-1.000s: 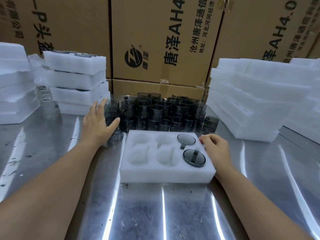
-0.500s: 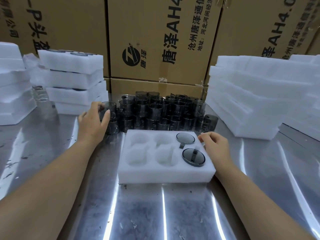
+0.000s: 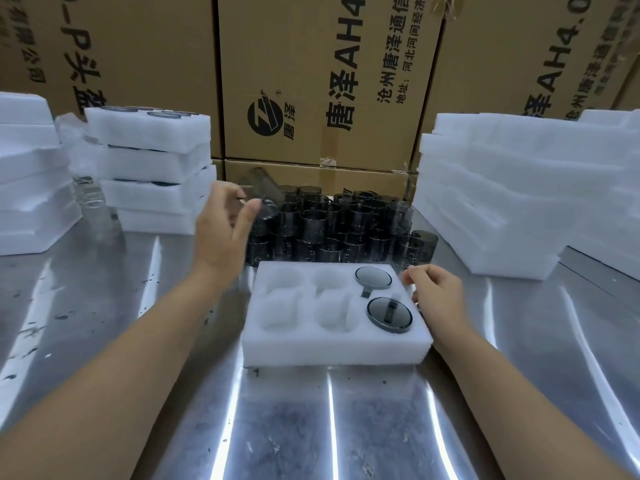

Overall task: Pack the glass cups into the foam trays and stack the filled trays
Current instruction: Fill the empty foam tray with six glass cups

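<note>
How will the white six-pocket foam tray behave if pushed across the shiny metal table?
The white foam tray would probably slide easily: the metal table looks smooth, and only two dark glass cups weigh it down. Its thick foam likely stays stiff, though pressure may dent it.

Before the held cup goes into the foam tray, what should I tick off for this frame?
1. Grip: left hand holds the smoky grey glass cup, tilted, above the loose cups: ok.
2. Free pocket in the white foam tray: ok, four empty.
3. Two packed cups seated in its right column: ok.
4. Tray steadied: right hand rests on its right edge: ok.
5. Held cup's handle direction: cannot tell, blurred.
</note>
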